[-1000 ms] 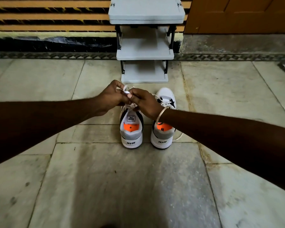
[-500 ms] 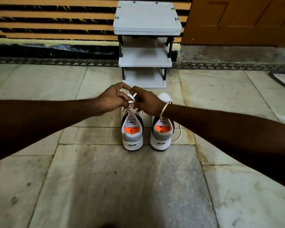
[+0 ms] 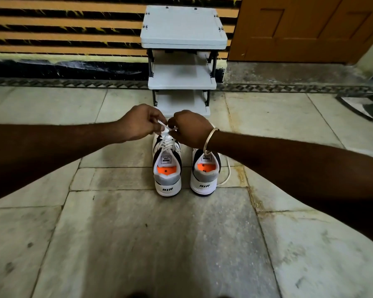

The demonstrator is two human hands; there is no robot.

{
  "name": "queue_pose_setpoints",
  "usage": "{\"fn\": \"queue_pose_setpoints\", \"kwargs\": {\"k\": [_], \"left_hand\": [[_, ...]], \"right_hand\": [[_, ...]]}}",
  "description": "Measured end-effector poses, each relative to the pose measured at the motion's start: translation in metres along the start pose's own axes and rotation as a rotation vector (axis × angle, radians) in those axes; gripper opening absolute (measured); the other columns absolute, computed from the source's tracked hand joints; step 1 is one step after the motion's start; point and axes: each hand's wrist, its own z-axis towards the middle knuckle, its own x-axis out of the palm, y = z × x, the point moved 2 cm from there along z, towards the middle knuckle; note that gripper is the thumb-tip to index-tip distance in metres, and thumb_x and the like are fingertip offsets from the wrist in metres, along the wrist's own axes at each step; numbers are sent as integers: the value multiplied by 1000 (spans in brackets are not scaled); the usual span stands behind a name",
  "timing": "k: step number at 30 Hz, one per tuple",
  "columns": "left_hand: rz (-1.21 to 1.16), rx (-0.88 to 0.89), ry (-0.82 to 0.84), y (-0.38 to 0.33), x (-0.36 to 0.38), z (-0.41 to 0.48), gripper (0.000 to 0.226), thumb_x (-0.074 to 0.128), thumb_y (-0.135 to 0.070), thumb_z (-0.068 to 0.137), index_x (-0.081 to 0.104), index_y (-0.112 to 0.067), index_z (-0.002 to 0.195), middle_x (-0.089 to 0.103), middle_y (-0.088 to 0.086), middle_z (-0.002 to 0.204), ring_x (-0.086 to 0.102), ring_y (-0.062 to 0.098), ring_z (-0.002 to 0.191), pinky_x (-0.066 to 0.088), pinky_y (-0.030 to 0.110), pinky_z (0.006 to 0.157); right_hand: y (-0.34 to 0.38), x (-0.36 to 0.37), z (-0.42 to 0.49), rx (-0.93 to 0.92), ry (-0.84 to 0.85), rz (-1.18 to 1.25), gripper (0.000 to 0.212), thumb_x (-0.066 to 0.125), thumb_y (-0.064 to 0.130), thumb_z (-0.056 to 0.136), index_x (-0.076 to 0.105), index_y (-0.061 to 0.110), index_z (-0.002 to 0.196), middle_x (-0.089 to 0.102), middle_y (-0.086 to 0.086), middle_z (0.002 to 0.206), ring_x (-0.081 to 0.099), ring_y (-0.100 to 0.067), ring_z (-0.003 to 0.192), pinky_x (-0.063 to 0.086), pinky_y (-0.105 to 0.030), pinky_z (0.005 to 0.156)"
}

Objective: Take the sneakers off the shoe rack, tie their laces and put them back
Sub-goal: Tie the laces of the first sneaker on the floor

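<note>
Two white-and-grey sneakers with orange insoles stand side by side on the floor, heels toward me. Above the left sneaker (image 3: 167,168), my left hand (image 3: 139,123) and my right hand (image 3: 190,127) each pinch an end of its white lace (image 3: 167,131), which crosses between them. A metal bangle sits on my right wrist. My right forearm hides the front of the right sneaker (image 3: 205,175), whose loose lace (image 3: 227,175) trails on the floor to its right. The grey three-shelf shoe rack (image 3: 183,29) stands just beyond, its shelves bare.
The floor is pale stone tile. Behind the rack runs a striped orange-and-black wall (image 3: 63,29) with a dark base band. A brown wooden door (image 3: 306,29) stands at the back right. A dark mat edge (image 3: 366,108) shows at the far right.
The view has tilted up a little, showing more of the rack. My hands have drawn slightly apart, pulling the left sneaker's lace ends out so they cross between them.
</note>
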Motion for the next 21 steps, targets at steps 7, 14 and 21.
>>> {"fn": "queue_pose_setpoints", "kwargs": {"k": [7,14,21], "left_hand": [[426,186,-191,9,-2,1,16,69,-26,90,76,-15,98,53,7,97,54,20,89,44,30,78],[472,184,-100,10,3,-1,19,61,-7,91,76,-7,104,76,12,95,67,27,90,37,24,72],[338,131,-25,13,14,-4,22,62,2,83,63,-19,78,71,-4,74,68,14,75,46,17,66]], "right_hand": [[-1,1,1,106,109,300,23,62,25,93,70,5,99,70,-10,93,59,-20,74,36,-22,65],[-2,6,6,233,147,467,16,69,28,87,74,14,80,70,-5,83,62,-23,79,47,-30,70],[-3,7,5,470,205,800,28,66,23,92,74,-4,87,44,10,32,37,-4,28,35,-19,34]]}}
